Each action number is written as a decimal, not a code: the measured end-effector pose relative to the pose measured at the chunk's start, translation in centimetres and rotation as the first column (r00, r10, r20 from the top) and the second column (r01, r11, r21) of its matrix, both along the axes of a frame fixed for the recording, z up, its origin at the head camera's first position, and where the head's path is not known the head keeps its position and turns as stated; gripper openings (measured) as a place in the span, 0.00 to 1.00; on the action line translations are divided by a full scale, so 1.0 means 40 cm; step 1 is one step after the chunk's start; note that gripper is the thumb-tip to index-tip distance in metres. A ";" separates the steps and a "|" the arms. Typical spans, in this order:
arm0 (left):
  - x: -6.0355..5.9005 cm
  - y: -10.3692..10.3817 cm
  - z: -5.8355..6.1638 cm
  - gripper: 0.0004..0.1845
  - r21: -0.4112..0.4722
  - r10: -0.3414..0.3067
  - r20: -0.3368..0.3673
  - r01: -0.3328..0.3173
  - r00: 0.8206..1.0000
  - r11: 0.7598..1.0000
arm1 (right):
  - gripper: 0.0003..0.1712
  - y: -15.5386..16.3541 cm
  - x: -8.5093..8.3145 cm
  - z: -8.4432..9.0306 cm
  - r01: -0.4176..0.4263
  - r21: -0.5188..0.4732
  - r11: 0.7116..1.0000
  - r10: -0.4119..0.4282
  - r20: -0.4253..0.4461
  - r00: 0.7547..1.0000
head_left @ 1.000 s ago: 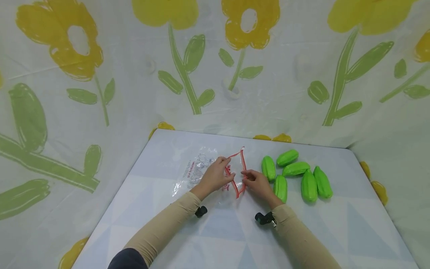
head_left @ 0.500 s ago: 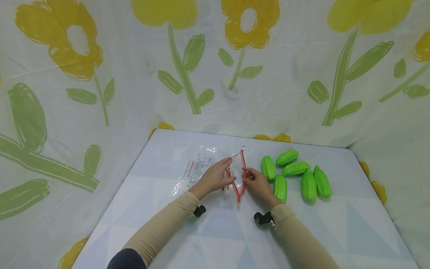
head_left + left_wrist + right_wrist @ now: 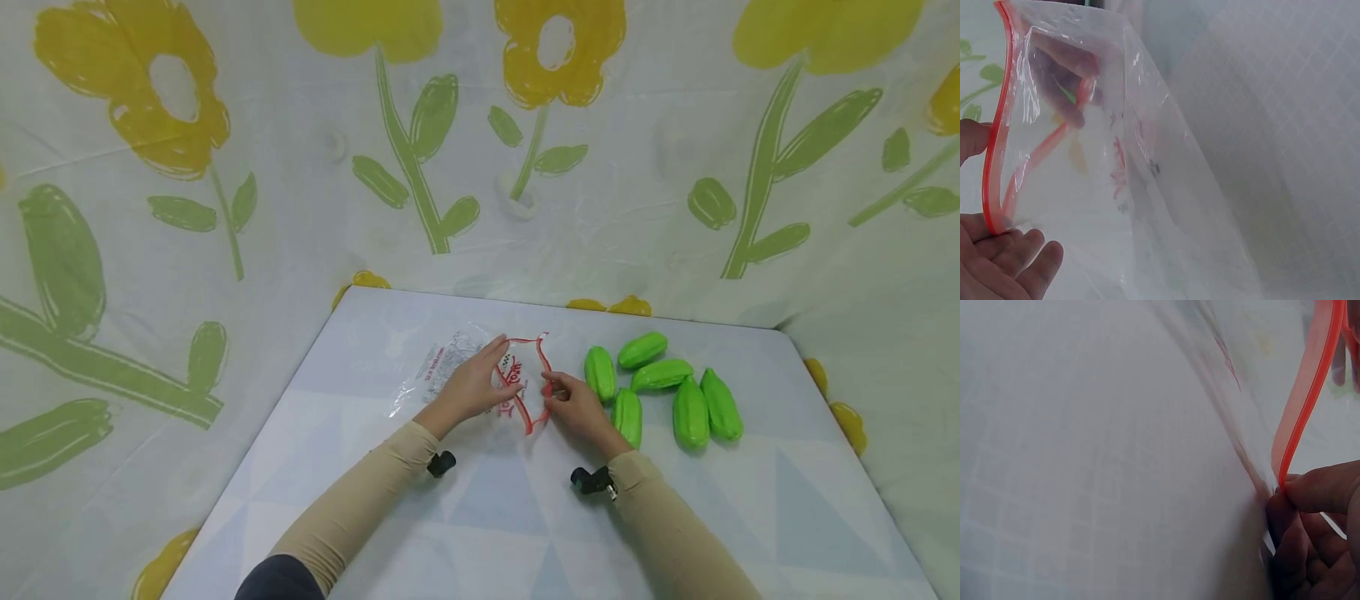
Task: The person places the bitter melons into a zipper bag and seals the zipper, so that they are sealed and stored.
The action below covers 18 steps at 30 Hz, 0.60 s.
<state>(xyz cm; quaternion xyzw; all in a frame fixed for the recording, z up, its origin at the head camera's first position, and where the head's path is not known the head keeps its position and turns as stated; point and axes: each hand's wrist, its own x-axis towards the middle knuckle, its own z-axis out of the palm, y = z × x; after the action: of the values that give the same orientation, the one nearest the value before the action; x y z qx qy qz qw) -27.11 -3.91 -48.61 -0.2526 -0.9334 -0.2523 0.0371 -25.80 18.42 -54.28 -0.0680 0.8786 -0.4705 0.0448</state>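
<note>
While the head view shows six green gourds [image 3: 660, 387] just right of the right hand [image 3: 573, 406], only the wrist views show each grip: both the right hand and the left hand [image 3: 472, 387] pinch the bag's [image 3: 450, 371] red rim between them.

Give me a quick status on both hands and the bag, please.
Left hand and right hand each pinch the zip bag by its red rim, mouth spread open. Six green gourds beside right hand, nothing blocking.
</note>
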 end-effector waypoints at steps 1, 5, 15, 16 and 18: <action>0.000 0.000 0.000 0.43 0.002 -0.003 0.002 0.003 1.000 1.000 | 0.26 0.002 -0.001 0.000 -0.003 -0.001 1.000 0.003 0.000 1.000; -0.001 0.002 0.001 0.42 -0.009 -0.021 0.002 0.021 1.000 1.000 | 0.26 0.011 -0.005 -0.002 -0.010 0.001 1.000 0.010 -0.008 1.000; -0.007 0.010 -0.011 0.42 -0.052 -0.047 0.054 0.050 0.997 0.997 | 0.26 0.008 -0.018 -0.004 -0.030 0.005 1.000 0.030 0.027 0.999; -0.007 0.011 -0.011 0.42 -0.059 -0.052 0.055 0.055 0.997 0.997 | 0.26 0.007 -0.019 -0.003 -0.033 0.004 0.999 0.033 0.028 0.999; -0.003 0.013 -0.009 0.43 -0.059 -0.061 0.053 0.064 0.997 0.996 | 0.25 0.006 -0.022 0.000 -0.042 0.014 0.999 0.041 0.033 0.999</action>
<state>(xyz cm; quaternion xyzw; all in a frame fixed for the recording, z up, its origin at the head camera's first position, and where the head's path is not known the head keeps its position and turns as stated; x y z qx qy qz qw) -27.24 -3.39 -48.95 -0.2760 -0.9329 -0.2312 -0.0024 -26.69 18.67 -54.28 -0.0782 0.8795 -0.4643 0.0692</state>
